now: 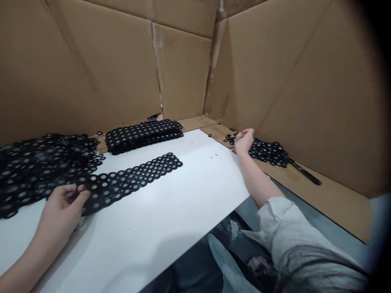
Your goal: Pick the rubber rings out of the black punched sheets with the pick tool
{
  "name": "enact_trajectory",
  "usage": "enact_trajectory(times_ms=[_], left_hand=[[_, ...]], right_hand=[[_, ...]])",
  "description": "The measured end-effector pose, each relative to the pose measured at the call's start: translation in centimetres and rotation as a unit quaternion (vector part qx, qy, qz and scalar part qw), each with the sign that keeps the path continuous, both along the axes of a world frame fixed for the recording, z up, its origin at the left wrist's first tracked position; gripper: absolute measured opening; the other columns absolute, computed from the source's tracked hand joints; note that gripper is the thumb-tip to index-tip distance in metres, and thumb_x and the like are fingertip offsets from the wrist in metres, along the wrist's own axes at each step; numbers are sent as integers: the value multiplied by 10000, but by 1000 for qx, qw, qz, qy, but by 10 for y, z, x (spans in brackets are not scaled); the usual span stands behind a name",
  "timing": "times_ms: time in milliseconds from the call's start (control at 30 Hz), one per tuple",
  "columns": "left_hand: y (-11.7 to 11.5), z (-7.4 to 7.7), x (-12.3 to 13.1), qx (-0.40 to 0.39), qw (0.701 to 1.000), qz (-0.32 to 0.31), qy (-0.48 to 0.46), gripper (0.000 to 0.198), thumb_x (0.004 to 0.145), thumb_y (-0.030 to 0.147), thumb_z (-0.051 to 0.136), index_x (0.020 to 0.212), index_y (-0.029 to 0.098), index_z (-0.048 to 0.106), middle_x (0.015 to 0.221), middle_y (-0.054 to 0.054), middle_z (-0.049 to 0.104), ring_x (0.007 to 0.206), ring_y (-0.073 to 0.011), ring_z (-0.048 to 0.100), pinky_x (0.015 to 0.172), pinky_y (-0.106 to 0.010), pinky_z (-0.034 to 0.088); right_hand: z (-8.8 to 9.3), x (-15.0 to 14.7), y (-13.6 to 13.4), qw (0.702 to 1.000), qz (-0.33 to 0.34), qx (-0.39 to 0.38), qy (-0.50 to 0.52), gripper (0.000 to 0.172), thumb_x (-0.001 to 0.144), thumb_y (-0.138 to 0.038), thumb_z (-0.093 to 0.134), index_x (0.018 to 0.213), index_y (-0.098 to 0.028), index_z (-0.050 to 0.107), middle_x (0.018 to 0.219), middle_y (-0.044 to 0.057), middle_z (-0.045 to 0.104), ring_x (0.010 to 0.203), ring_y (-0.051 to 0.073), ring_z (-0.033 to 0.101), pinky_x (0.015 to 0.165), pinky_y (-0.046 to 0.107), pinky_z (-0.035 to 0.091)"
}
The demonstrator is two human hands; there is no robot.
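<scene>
A flat black sheet of joined rings point(134, 179) lies across the white table, its near end lifted slightly. My left hand point(69, 199) pinches that near end between thumb and fingers. My right hand point(244, 140) is at the far right, over a small pile of loose black rings point(269, 152). Its fingers are pressed together, and whatever they may hold is too small to make out. Several single rings point(229, 137) lie just left of this hand.
A large heap of black ring sheets point(36, 162) covers the left side. A neat stack of such sheets point(143, 134) stands at the back of the white table point(146, 240). Cardboard walls point(183, 73) enclose the back and right. A black-handled tool point(305, 173) lies beside the right pile.
</scene>
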State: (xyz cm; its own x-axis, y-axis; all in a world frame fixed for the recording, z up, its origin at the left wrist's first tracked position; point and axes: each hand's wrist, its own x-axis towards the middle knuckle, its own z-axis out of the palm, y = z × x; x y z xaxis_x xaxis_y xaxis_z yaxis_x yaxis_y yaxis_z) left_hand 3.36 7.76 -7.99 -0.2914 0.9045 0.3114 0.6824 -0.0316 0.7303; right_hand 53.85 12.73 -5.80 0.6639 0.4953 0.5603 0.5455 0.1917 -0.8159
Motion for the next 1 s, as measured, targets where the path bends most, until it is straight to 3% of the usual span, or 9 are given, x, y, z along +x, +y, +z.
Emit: enact_trajectory(times_ms=[67, 100, 333, 400, 533, 633, 700, 867, 1000], left_hand=[[-8, 11, 13, -30, 990, -8, -140, 159, 667, 261, 536, 786, 231, 434, 770, 49, 527, 672, -105, 502, 576, -222, 393], [-11, 15, 18, -34, 983, -7, -181, 158, 639, 217, 545, 748, 218, 430, 738, 57, 508, 659, -94, 480, 570, -205, 370], [-13, 12, 14, -19, 966, -73, -249, 150, 597, 151, 552, 659, 189, 421, 634, 54, 420, 585, -81, 377, 494, -169, 267], [-11, 12, 11, -4, 958, -86, -273, 179, 582, 140, 568, 635, 185, 403, 616, 52, 420, 581, -81, 373, 495, -164, 267], [-8, 18, 8, 19, 934, -105, -342, 248, 550, 135, 625, 619, 178, 391, 631, 45, 458, 613, -85, 408, 530, -163, 308], [-8, 23, 4, 16, 915, -99, -390, 269, 536, 124, 646, 617, 176, 396, 641, 45, 462, 613, -84, 418, 535, -168, 333], [-7, 25, 1, 25, 909, -92, -406, 259, 530, 108, 647, 624, 175, 416, 645, 50, 460, 615, -81, 423, 541, -169, 346], [-2, 21, -4, 67, 918, -47, -389, 246, 504, 59, 616, 594, 168, 414, 618, 59, 479, 646, -80, 456, 598, -176, 362], [2, 16, -5, 135, 930, 49, -338, 221, 478, 36, 587, 601, 165, 456, 609, 54, 521, 657, -85, 487, 682, -207, 372]], right_hand=[[-10, 17, -4, 991, -130, -42, 2, 303, 688, -97, 494, 600, -245, 245, 516, -12, 423, 564, 183, 478, 554, 324, 293], [-14, 23, -4, 987, -151, -59, 3, 319, 662, -67, 501, 591, -245, 246, 539, 4, 448, 611, 201, 497, 581, 342, 296], [-7, 17, 5, 975, -186, -109, -51, 271, 634, -30, 479, 695, -221, 296, 857, 135, 552, 904, 280, 486, 815, 489, 201], [-1, -8, 10, 982, -130, -105, -92, 194, 684, -96, 481, 762, -208, 343, 843, 106, 553, 865, 255, 493, 815, 473, 242], [-6, -87, 25, 972, 92, -119, -179, 170, 710, -276, 555, 812, -226, 428, 770, 2, 555, 689, 152, 510, 668, 306, 386], [-21, -147, 35, 903, 368, -156, -157, 203, 717, -333, 548, 821, -230, 408, 759, -12, 523, 608, 122, 467, 599, 279, 385], [-31, -172, 37, 857, 462, -177, -147, 248, 685, -318, 576, 812, -225, 384, 656, -46, 460, 547, 109, 416, 574, 271, 363], [-38, -182, 29, 848, 503, -127, -106, 193, 686, -229, 531, 773, -216, 359, 591, -77, 355, 538, 97, 379, 632, 272, 350], [-30, -180, 13, 842, 527, -91, -66, 183, 702, -214, 515, 782, -220, 351, 739, -19, 444, 787, 147, 486, 759, 309, 350]])
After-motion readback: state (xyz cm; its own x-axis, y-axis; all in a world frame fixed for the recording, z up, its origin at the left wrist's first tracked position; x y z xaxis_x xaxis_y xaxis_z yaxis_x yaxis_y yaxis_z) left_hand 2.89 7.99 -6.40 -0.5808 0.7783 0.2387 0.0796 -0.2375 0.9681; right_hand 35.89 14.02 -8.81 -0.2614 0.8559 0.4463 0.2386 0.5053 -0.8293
